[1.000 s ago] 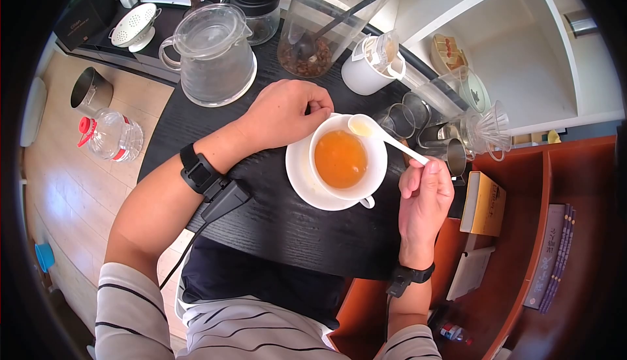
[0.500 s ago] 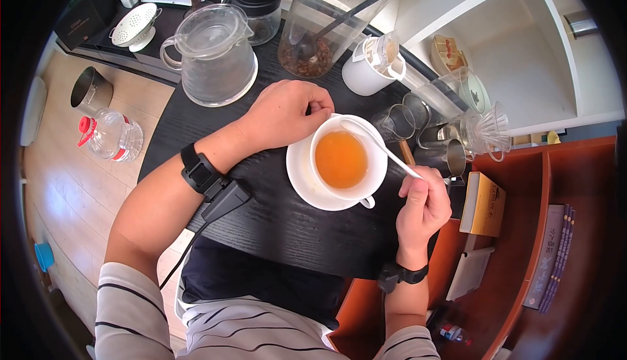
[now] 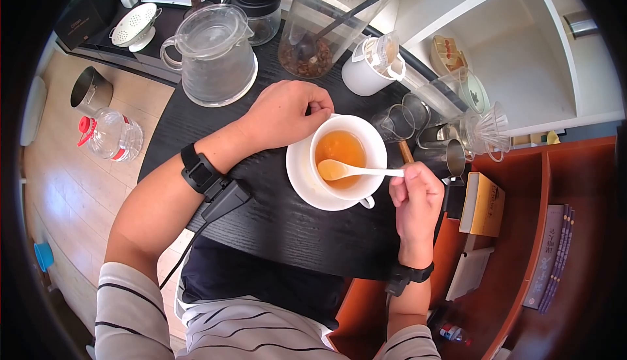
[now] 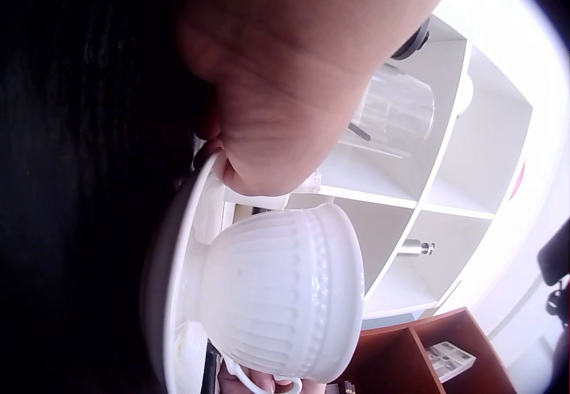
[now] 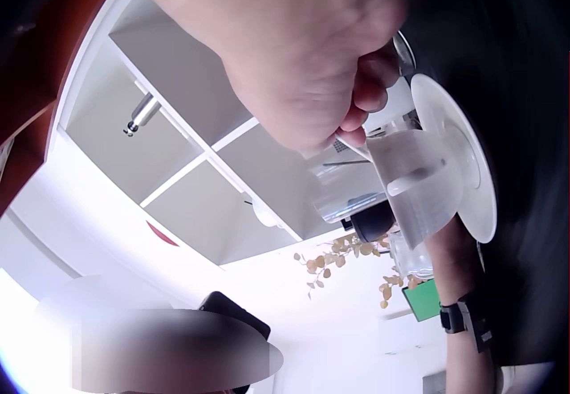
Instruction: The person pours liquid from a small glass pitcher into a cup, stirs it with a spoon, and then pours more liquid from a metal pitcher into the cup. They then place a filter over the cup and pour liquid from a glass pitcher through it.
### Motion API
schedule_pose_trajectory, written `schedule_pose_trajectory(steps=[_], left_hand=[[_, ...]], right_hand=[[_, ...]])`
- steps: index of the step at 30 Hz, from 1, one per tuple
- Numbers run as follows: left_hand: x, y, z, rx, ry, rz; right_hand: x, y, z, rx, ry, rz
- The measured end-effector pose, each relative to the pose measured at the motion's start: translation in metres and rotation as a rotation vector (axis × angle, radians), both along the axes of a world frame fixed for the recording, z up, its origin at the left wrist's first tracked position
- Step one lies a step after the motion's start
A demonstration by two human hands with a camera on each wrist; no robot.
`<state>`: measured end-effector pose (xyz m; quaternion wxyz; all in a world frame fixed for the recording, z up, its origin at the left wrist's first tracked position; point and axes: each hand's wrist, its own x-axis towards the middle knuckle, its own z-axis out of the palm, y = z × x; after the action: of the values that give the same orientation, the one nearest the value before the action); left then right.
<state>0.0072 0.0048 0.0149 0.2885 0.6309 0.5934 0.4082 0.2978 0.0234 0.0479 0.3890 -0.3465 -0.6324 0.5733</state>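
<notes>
A white cup (image 3: 377,139) of amber liquid stands on a white saucer (image 3: 298,176) on the black table. Between thumb and fingers the right hand (image 3: 418,206) pinches the handle of a white spoon (image 3: 372,172), whose bowl lies in the liquid at the cup's near left side. The left hand (image 3: 290,113) has its curled fingers at the saucer's far left rim; in the left wrist view the fingertips grip the saucer (image 4: 184,269) beside the ribbed cup (image 4: 276,291). From the right wrist view, the cup (image 5: 427,207) shows below the right hand (image 5: 303,64).
Behind the hands stand a glass pitcher (image 3: 215,66), a tall clear container (image 3: 304,60) with a dark spoon, and a white mug (image 3: 362,76). Glasses and a metal cup (image 3: 450,154) are at the right, beside a brown shelf (image 3: 516,197) with books. A bottle (image 3: 117,137) is on the floor.
The spoon was raised over the cup's far right rim, then swung down and left, its bowl now in the liquid. The right hand shifted slightly with it; the left hand stayed still.
</notes>
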Motion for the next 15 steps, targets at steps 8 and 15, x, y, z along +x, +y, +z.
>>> schedule_pose_trajectory(steps=[8, 15], left_hand=[[-0.0001, 0.0005, -0.0012, 0.006, -0.004, -0.004], [-0.0003, 0.0003, -0.0009, 0.017, 0.004, -0.008]], right_hand=[[0.0015, 0.0039, 0.0046, -0.035, 0.239, 0.012], [0.0042, 0.0029, 0.0063, 0.045, 0.244, 0.040]])
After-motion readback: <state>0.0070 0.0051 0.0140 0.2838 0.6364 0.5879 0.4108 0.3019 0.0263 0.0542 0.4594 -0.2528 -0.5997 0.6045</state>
